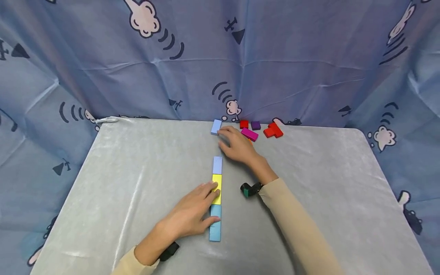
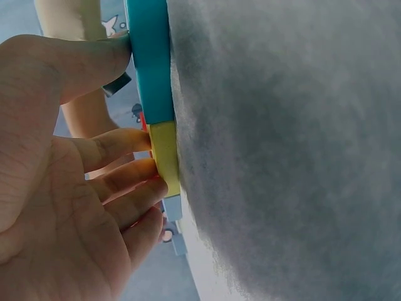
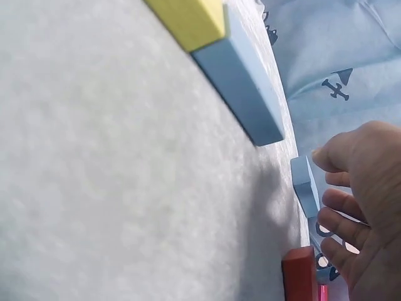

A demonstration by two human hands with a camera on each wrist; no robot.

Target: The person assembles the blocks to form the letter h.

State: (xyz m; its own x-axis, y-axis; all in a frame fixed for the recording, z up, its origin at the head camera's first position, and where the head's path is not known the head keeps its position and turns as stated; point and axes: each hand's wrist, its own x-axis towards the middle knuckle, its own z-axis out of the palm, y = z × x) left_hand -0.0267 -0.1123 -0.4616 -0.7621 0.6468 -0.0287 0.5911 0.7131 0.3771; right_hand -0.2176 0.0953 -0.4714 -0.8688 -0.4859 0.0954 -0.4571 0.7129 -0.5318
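Note:
A straight row of blocks lies in the middle of the table: a light blue block [image 1: 217,165], a yellow block [image 1: 216,178] and a teal stretch [image 1: 215,233] nearest me. My left hand [image 1: 190,212] rests along the row's left side, fingertips on the yellow block and thumb on the teal part. At the far edge, my right hand [image 1: 237,145] reaches to another light blue block [image 1: 216,126], its fingertips at the block's right side. In the right wrist view its thumb and fingers stand spread beside that block [image 3: 304,185]; whether they touch it I cannot tell.
Right of the far block lie a small red block [image 1: 244,124], a purple block [image 1: 256,125], a magenta block [image 1: 249,134] and a stepped red piece [image 1: 274,130]. An orange bit shows partly behind the right hand. A blue patterned curtain [image 1: 292,84] hangs behind the grey-covered table [image 1: 326,183].

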